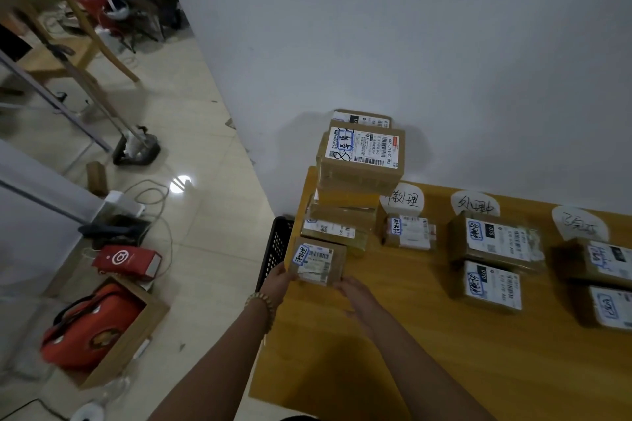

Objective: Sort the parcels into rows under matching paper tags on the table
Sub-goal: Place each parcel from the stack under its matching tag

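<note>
Both hands are on one small box (319,265) at the left end of the counter (393,335). The left hand (278,278) is clamped on its near-left corner and the right hand (354,290) on the near-right one. It sits right in front of the unsorted pile (359,161), and I can't tell if it's lifted or resting on the wood.

Three paper tags run along the wall. The first tag (402,200) has a single parcel (410,232) under it. The middle tag (475,203) has two in a row, and so does the far tag (578,224), partly cut off at the picture's edge.

What I'd worry about:

- That pile looks sketchy. The boxes are stacked unevenly and the top one overhangs the ones below. Clip it while pulling this box away and I'd guess the whole lot slides, maybe off the counter's left edge toward the black crate (275,249) beside it.
- The handwritten sticker on the box is too blurry for me to read, and the tag writing is loose. A quick glance could send it to the wrong row.
- The rows are close together, so setting it down carelessly could nudge a sorted parcel out of line.
- The grip is only on the near corners, so the far end could dip on the way across.
</note>
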